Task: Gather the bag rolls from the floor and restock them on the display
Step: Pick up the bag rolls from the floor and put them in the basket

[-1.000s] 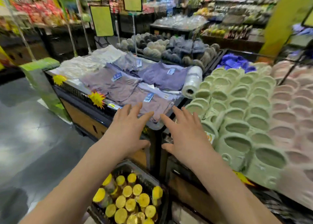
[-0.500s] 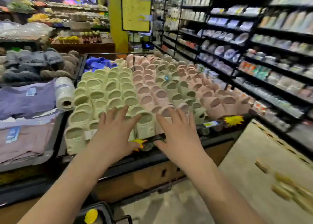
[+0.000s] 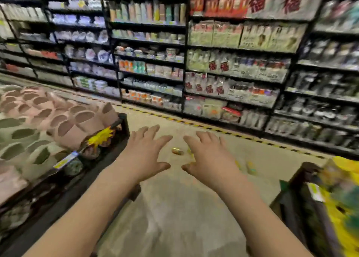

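Both hands are held out, palms down, above the floor (image 3: 174,208), just to the right of the bench (image 3: 125,126) that carries pink slippers (image 3: 64,120). The left hand (image 3: 144,155) has a wide grip with spread fingers and holds nothing; the right hand (image 3: 209,159) is the same. Small yellowish bag rolls (image 3: 177,151) lie on the floor further right of the bench, one showing between the two hands, and they are blurred. Stocked shelves (image 3: 233,62) stand beyond the bench.
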`<state>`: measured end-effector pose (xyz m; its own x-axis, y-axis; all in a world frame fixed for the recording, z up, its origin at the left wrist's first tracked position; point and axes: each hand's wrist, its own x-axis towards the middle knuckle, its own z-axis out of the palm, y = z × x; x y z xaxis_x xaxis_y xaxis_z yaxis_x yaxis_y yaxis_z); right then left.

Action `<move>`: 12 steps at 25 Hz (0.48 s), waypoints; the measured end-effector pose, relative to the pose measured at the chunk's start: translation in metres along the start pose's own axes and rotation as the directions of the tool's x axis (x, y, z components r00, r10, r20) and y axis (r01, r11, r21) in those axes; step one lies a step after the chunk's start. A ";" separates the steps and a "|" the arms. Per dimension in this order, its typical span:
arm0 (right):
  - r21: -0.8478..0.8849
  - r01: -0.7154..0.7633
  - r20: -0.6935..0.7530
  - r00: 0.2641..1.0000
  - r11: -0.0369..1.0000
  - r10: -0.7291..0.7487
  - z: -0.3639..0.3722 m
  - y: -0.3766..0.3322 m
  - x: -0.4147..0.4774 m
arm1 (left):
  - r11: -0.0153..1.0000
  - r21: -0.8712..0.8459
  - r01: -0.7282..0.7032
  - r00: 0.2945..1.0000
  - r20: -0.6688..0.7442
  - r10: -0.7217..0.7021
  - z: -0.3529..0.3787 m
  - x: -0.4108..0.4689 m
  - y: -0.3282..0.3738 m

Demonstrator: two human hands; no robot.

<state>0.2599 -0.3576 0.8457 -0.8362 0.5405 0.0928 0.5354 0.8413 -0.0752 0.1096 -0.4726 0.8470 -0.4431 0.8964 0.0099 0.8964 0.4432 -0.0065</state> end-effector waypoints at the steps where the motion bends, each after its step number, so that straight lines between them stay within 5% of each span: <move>1: -0.008 -0.054 0.012 0.998 0.998 0.054 -0.002 0.033 0.004 | 0.999 -0.020 -0.049 0.999 0.011 0.049 0.001 0.029 0.025; 12: 0.086 -0.366 0.105 0.928 0.927 0.357 0.043 0.252 0.104 | 0.948 -0.092 -0.306 0.940 0.132 0.316 0.058 0.284 0.145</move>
<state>0.3024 -0.0900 0.7942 -0.5976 0.8005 -0.0447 0.7920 0.5807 -0.1886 0.1130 -0.1536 0.7909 -0.1347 0.9829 -0.1252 0.9859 0.1456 0.0824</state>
